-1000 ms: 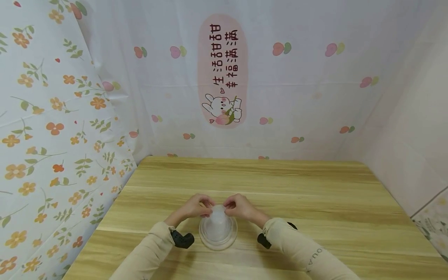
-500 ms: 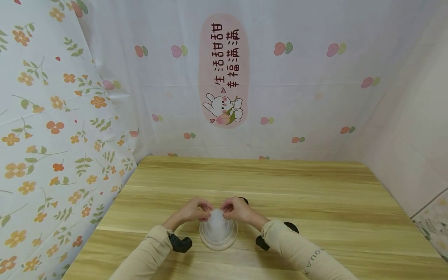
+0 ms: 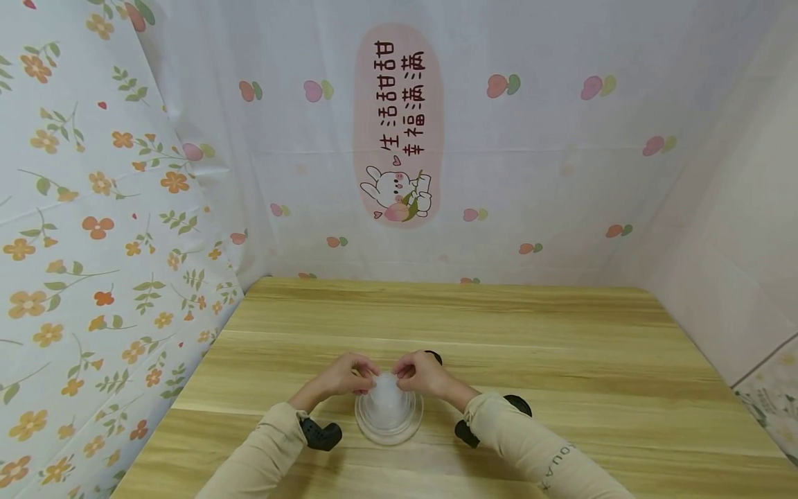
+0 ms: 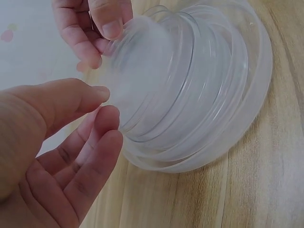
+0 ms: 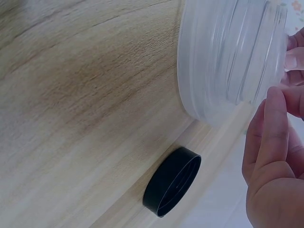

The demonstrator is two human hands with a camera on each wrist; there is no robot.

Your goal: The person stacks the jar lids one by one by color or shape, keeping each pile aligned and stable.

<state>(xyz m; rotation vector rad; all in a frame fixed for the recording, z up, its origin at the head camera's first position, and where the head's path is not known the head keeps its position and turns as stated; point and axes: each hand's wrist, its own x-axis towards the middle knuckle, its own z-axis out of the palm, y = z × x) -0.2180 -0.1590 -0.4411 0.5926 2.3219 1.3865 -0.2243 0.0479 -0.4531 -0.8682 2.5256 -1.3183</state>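
Note:
A stack of round clear plastic pieces (image 3: 388,424), wide at the bottom and narrowing upward, stands on the wooden table. They look like lids or shallow containers; which, I cannot tell. On top is a small frosted clear plastic lid (image 4: 142,59) with a round flat face. My left hand (image 3: 339,375) pinches its left edge between thumb and fingertips. Opposite, my right hand (image 3: 427,375) pinches the right edge, its fingers bent. Beyond the right hand, a black round lid (image 5: 172,183) lies on the table, mostly hidden by that hand in the head view.
The light wooden table (image 3: 511,326) reaches back to a white printed cloth (image 3: 548,173). A flowered cloth (image 3: 125,291) hangs at the left side. Black wrist devices (image 3: 322,434) sit at both cuffs.
Both hands have come slightly down and toward me with the top of the stack. The black lid now shows behind the right hand. Over the last half second almost nothing moved.

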